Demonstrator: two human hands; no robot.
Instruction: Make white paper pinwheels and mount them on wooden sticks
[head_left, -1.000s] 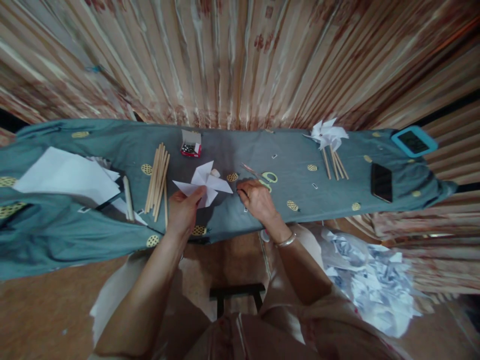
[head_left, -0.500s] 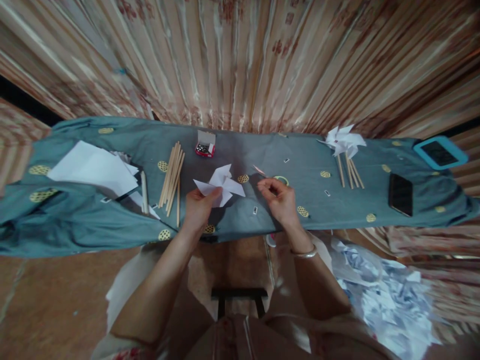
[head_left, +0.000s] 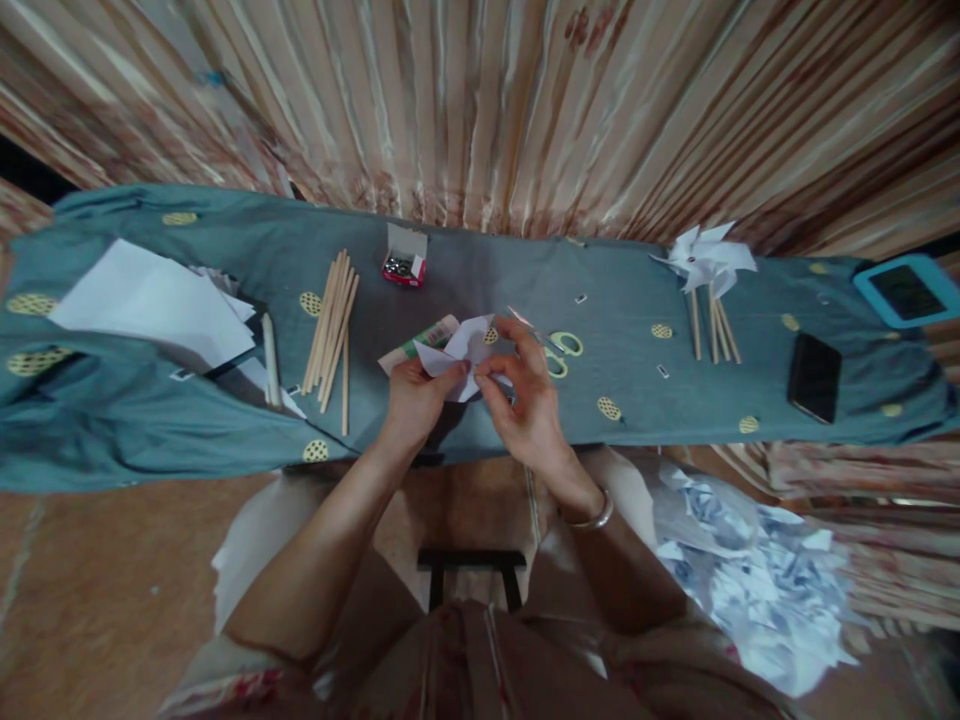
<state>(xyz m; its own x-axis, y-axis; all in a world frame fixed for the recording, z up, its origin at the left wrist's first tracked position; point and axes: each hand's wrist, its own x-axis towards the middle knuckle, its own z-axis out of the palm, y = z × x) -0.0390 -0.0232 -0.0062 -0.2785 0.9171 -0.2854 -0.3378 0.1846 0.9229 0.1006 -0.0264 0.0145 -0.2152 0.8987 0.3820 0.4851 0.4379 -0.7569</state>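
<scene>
Over the cloth, I saw the folded paper, no long axis evident, between the left hand, pinching its near side, and the right hand, thumb and forefinger nearly together by its middle; whether they held anything, I couldn't tell.

It looked like a home: pleated beige-and-red fabric curtains hung behind a tabletop draped in blue-green pineapple-print cloth.

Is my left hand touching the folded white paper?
Touching: in the head view, the left hand holds the folded white paper, thumb lying over it.
</scene>
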